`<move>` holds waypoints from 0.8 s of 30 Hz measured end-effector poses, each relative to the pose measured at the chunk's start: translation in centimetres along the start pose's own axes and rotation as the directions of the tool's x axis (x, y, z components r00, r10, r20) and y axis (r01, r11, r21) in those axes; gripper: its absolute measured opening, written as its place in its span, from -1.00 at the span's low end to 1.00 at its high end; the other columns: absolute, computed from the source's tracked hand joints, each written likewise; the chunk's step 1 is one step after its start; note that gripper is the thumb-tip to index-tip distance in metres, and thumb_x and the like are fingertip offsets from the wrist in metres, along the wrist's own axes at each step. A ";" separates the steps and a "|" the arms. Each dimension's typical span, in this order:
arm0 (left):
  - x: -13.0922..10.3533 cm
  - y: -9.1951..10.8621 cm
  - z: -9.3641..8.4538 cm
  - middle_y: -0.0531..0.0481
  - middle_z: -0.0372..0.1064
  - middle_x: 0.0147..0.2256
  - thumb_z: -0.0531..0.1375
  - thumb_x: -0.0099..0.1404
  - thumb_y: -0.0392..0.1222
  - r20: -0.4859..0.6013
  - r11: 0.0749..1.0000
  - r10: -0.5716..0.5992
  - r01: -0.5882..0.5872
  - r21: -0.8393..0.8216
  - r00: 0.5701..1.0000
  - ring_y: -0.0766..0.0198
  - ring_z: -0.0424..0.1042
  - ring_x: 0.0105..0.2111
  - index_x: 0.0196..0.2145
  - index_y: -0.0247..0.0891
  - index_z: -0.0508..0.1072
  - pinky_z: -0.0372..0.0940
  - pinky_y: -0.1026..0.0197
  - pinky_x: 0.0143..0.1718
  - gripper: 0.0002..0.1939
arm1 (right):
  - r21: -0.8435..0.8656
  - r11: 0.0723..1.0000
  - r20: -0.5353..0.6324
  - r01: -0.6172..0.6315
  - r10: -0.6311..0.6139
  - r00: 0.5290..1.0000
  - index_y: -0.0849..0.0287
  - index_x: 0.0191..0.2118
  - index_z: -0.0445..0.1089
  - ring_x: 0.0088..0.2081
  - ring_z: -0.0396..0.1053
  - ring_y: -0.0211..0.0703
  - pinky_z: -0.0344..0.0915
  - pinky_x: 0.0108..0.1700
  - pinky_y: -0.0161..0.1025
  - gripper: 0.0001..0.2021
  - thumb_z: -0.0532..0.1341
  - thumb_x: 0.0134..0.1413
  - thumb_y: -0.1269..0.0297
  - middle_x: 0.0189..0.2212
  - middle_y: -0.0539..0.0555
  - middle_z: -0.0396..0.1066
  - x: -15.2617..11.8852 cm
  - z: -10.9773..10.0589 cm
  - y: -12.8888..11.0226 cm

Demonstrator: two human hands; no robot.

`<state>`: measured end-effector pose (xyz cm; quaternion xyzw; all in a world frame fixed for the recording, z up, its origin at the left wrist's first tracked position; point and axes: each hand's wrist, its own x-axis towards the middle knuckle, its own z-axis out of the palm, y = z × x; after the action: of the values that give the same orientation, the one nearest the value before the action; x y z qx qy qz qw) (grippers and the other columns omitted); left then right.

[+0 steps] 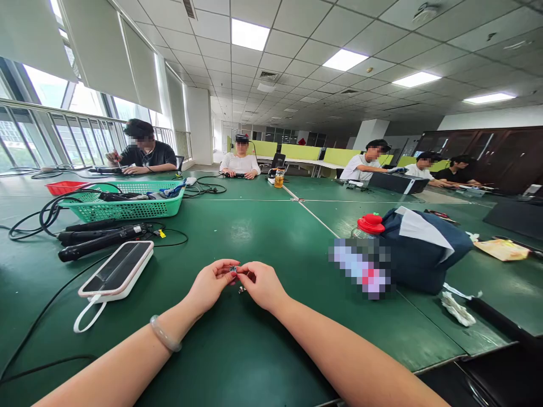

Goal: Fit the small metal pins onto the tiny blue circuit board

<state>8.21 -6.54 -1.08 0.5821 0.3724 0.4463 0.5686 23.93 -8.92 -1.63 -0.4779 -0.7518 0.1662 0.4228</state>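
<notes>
A tiny dark part with light spots, too small to name, sits between the fingertips of both hands. My left hand pinches it between thumb and forefinger. From the other side my right hand has its fingers closed against the same spot; what lies inside this pinch is hidden. Just below the fingers, small whitish and reddish bits show close to the green table; I cannot tell whether they lie on it or hang from the hand.
On the left are a phone on a white power bank, black rod-like tools, cables and a green basket. On the right stand a red-capped bottle and a dark blue bag. Several people sit around the table.
</notes>
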 end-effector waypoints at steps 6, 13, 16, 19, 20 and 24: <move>0.1 -0.3 -0.3 -0.11 0.47 -0.30 0.31 -0.02 -0.09 0.025 0.998 0.019 -0.020 0.056 1.000 0.16 0.43 -0.26 -0.23 -0.32 0.43 0.32 0.08 -0.15 -0.61 | -0.012 1.000 0.018 -0.004 0.004 1.000 0.17 -0.34 0.43 -0.41 0.31 -0.26 0.21 -0.34 -0.35 -0.87 0.12 0.08 0.38 -0.44 0.01 0.41 0.0 -0.2 -0.2; 0.0 -0.5 -0.4 -0.09 0.45 -0.24 0.25 0.05 -0.13 0.091 0.976 0.077 -0.094 0.196 0.993 0.13 0.40 -0.21 -0.21 -0.27 0.45 0.28 0.07 -0.09 -0.68 | -0.011 1.000 -0.006 -0.023 0.023 1.000 0.16 -0.36 0.40 -0.40 0.31 -0.25 0.20 -0.34 -0.35 -0.88 0.11 0.09 0.37 -0.45 0.00 0.40 0.1 0.1 0.4; -0.1 -0.6 -0.5 -0.07 0.46 -0.25 0.25 0.05 -0.14 0.091 0.965 0.104 -0.122 0.232 0.990 0.14 0.41 -0.23 -0.22 -0.24 0.47 0.27 0.09 -0.09 -0.70 | -0.007 1.000 0.005 -0.026 0.026 1.000 0.16 -0.35 0.41 -0.39 0.31 -0.25 0.20 -0.34 -0.35 -0.88 0.12 0.10 0.36 -0.44 0.00 0.40 0.1 0.2 0.6; -0.1 -0.6 -0.6 -0.06 0.46 -0.25 0.24 0.05 -0.16 0.081 0.961 0.120 -0.136 0.241 0.989 0.15 0.40 -0.23 -0.23 -0.21 0.48 0.27 0.12 -0.08 -0.72 | -0.001 0.999 0.014 -0.037 0.037 0.999 0.16 -0.35 0.41 -0.37 0.32 -0.25 0.19 -0.33 -0.35 -0.89 0.13 0.09 0.36 -0.42 0.01 0.41 0.1 0.3 0.8; -0.1 -0.6 -0.6 -0.06 0.46 -0.25 0.24 0.05 -0.16 0.082 0.960 0.122 -0.139 0.243 0.989 0.15 0.40 -0.22 -0.23 -0.21 0.49 0.27 0.13 -0.08 -0.73 | -0.001 0.999 0.016 -0.041 0.041 0.999 0.16 -0.35 0.41 -0.37 0.32 -0.24 0.19 -0.33 -0.35 -0.89 0.13 0.09 0.36 -0.42 0.01 0.41 0.1 0.3 0.8; -0.2 -0.5 -0.6 -0.05 0.46 -0.25 0.21 0.07 -0.17 0.100 0.943 0.128 -0.152 0.295 0.987 0.14 0.41 -0.22 -0.22 -0.19 0.49 0.27 0.13 -0.09 -0.74 | -0.004 0.999 0.025 -0.041 0.041 0.999 0.16 -0.35 0.41 -0.36 0.31 -0.25 0.18 -0.32 -0.35 -0.89 0.13 0.10 0.36 -0.42 0.00 0.41 0.2 0.3 0.9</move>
<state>7.59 -6.44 -1.66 0.7044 0.3709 0.3998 0.4543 24.14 -8.31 -2.32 -0.4919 -0.7472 0.1797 0.4092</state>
